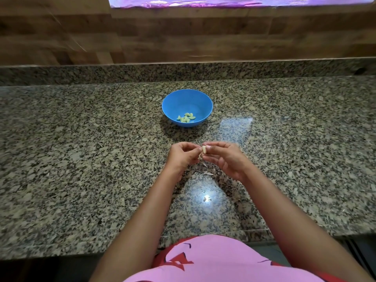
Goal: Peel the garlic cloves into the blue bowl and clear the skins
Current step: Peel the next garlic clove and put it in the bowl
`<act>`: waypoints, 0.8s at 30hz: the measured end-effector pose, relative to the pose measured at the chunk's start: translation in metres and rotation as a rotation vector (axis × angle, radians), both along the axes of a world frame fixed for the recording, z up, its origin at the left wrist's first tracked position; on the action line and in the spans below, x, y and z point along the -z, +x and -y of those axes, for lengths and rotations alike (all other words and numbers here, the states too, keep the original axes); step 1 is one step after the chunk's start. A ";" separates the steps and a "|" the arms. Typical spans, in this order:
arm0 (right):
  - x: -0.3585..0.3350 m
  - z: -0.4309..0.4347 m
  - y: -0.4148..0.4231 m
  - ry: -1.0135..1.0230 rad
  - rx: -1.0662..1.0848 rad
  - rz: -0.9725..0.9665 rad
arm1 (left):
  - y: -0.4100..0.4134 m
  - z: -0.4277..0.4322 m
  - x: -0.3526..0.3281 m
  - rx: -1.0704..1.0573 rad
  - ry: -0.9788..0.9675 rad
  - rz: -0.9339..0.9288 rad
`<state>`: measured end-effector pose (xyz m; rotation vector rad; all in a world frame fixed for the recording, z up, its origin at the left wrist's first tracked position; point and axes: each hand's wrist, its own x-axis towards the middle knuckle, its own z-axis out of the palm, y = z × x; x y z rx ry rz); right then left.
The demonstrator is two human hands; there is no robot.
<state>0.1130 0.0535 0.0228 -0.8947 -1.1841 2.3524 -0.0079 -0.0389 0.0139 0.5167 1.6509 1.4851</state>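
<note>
Down at the counter's near edge, a pink garment (213, 259) fills the bottom of the view, both bare forearms reaching out over the speckled granite counter (81, 159). Loose skins (207, 173) lie on the stone just under the hands. Left hand (181, 154) and right hand (227, 157) meet fingertip to fingertip — pinching one pale garlic clove (204, 149) between them, a strip of skin hanging below it. Farther back sits the blue bowl (187, 98), well apart from the hands — several peeled cloves (186, 117) rest inside. Behind it, a wood-panelled wall (183, 37).
</note>
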 end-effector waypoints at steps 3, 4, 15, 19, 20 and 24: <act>0.001 0.001 -0.003 0.039 -0.006 0.045 | -0.001 0.002 0.002 -0.028 0.001 -0.026; 0.001 0.001 -0.004 0.043 0.000 0.057 | -0.003 0.003 0.004 -0.052 -0.007 -0.056; -0.007 0.009 -0.052 0.427 -0.051 0.280 | -0.030 0.038 0.020 -0.215 -0.174 -0.419; -0.008 0.004 -0.086 0.734 -0.148 0.440 | -0.035 0.043 0.022 -0.206 -0.204 -0.501; -0.008 0.002 -0.096 0.821 -0.186 0.476 | -0.036 0.044 0.022 -0.204 -0.201 -0.512; -0.003 -0.001 -0.126 1.046 -0.324 0.603 | -0.042 0.045 0.027 -0.200 -0.200 -0.534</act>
